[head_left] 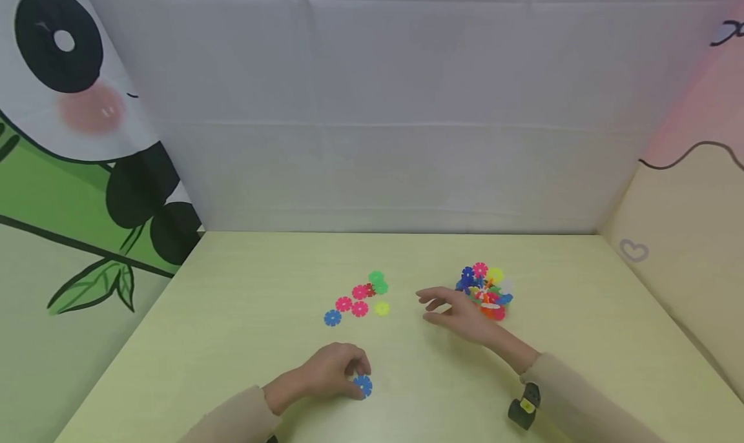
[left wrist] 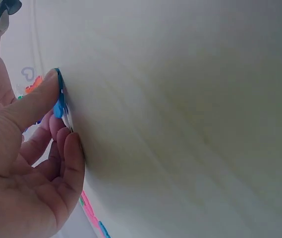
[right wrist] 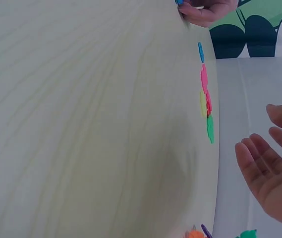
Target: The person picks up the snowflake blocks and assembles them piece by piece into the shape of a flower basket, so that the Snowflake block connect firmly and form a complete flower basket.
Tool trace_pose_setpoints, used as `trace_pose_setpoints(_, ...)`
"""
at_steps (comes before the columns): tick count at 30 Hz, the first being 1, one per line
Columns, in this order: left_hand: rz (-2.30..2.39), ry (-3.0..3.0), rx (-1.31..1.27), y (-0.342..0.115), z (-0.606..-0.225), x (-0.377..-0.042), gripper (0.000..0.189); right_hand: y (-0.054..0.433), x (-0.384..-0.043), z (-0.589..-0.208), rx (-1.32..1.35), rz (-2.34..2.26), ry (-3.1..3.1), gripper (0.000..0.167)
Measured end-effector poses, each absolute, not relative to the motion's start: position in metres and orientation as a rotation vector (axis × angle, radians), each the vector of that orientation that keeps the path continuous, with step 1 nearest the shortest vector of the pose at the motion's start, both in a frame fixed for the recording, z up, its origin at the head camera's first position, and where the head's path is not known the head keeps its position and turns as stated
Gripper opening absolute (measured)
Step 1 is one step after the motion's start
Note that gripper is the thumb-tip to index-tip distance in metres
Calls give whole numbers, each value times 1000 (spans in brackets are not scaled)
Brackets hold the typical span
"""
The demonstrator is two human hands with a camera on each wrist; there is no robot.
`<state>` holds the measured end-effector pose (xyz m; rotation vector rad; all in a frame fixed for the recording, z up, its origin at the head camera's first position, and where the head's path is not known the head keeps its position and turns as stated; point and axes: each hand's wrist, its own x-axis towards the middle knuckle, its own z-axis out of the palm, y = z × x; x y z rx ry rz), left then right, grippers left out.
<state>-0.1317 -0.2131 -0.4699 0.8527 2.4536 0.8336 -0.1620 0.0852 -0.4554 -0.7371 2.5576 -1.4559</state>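
My left hand [head_left: 331, 370] is low over the front of the table, thumb and fingers curled at a blue snowflake disc [head_left: 363, 385]. In the left wrist view the blue disc appears edge-on against the thumb, partly hidden by the hand. My right hand [head_left: 456, 312] hovers with relaxed, spread fingers and holds nothing. It is just left of a heap of mixed-colour snowflake discs [head_left: 494, 276]. Between and beyond the hands lie loose discs: a blue one [head_left: 332, 318], several pink ones [head_left: 360, 309], a yellow one [head_left: 382, 309] and overlapping green ones [head_left: 377, 281].
The pale wooden table [head_left: 244, 268] meets a white cloth backdrop [head_left: 372, 172] at its far edge. Printed panels with cartoon drawings stand at both sides. A dark device with a yellow mark [head_left: 524, 406] is strapped on the right wrist.
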Motion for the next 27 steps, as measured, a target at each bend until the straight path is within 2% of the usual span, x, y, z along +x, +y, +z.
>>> trace_pose_setpoints(8, 955, 2378, 844, -218, -471, -135, 16, 71, -174, -464, -721, -1380, 2536, 38)
trace_pose_setpoints(18, 1281, 2300, 739, -228, -458, -158, 20, 24, -220, -477, -570, -1209, 2594, 38)
trace_pose_setpoints(23, 1438, 2271, 594, -224, -455, -162, 22, 11, -231, -482, -604, -1080, 2611, 35)
trace_pose_setpoints(27, 1497, 2288, 591, -219, -455, -161, 21, 8, -233, -482, -671, -1003, 2636, 31)
